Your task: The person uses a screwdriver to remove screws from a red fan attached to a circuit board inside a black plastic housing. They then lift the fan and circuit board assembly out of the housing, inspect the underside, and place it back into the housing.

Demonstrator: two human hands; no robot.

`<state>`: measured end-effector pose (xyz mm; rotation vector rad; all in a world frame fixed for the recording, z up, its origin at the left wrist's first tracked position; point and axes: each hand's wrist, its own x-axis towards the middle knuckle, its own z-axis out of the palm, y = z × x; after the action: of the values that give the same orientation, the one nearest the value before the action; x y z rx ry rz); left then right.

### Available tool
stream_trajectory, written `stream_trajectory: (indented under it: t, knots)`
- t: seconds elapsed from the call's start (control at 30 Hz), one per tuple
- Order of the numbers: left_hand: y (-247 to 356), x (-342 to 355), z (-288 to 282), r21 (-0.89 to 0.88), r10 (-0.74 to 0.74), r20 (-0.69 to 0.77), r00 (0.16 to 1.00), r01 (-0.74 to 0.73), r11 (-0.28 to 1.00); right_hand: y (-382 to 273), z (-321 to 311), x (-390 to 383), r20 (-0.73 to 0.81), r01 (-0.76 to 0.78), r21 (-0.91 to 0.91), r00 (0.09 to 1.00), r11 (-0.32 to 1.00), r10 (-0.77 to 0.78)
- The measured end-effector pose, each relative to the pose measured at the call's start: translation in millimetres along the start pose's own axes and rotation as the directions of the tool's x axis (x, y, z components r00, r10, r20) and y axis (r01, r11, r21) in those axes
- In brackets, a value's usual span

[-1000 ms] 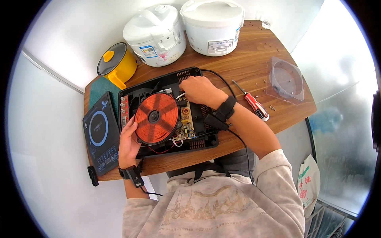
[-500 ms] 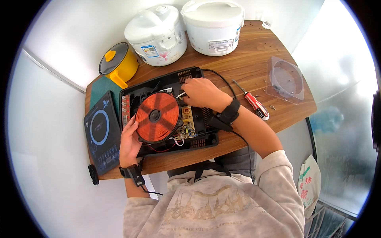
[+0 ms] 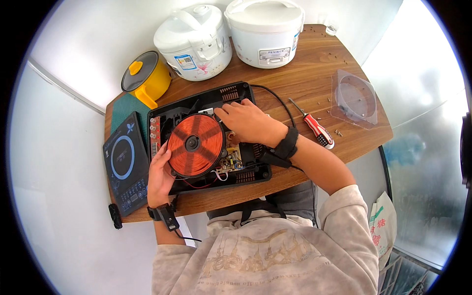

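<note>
My left hand (image 3: 161, 174) grips the near left rim of a round copper induction coil (image 3: 189, 160), thumb over its edge. The coil lies tilted over the open black base (image 3: 206, 185) of an induction cooker. Reaching in from the right, my right hand (image 3: 250, 123) has its fingers bent together at the coil's upper right edge. Whatever its fingertips pinch is hidden under them. Beside the coil shows a circuit board (image 3: 231, 161) with small parts, partly covered by that hand. A white wire (image 3: 222, 178) loops out below the coil.
Left of the base lies the cooker's black glass top panel (image 3: 140, 162), over a green mat (image 3: 127, 112). A yellow pot (image 3: 156, 83) and two white rice cookers (image 3: 209, 56) stand behind. To the right are a red-and-white screwdriver (image 3: 318, 131), loose screws (image 3: 338, 132) and a clear plastic tray (image 3: 356, 114).
My right hand has shifted slightly left, its fingertips now at the coil's upper edge. The white piece seen at its fingertips is covered. My left hand keeps its hold on the coil.
</note>
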<state>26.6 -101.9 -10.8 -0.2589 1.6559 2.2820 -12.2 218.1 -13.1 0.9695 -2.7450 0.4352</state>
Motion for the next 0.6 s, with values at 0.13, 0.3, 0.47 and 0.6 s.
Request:
stream_trajectory:
  t: [0.13,0.3,0.47,0.6]
  knots:
    - [-0.7,0.5,1.1,0.002,0.008,-0.003,1.0,-0.008,1.0,-3.9,3.8,2.6,-0.008,-0.011,-0.067,1.0,0.998,0.011]
    - [-0.7,1.0,0.0,-0.005,0.0,-0.005,1.0,0.0,1.0,-7.0,1.9,3.5,0.028,-0.026,-0.11,0.999,0.994,0.029]
    - [0.8,-0.3,6.8,-0.025,-0.008,-0.025,1.0,0.007,1.0,-7.0,4.5,7.0,0.073,-0.063,-0.14,0.995,0.988,0.074]
    - [0.6,-0.7,4.6,-0.018,0.0,-0.001,1.0,0.0,1.0,-5.8,1.2,10.7,0.133,-0.089,-0.103,0.986,0.991,0.102]
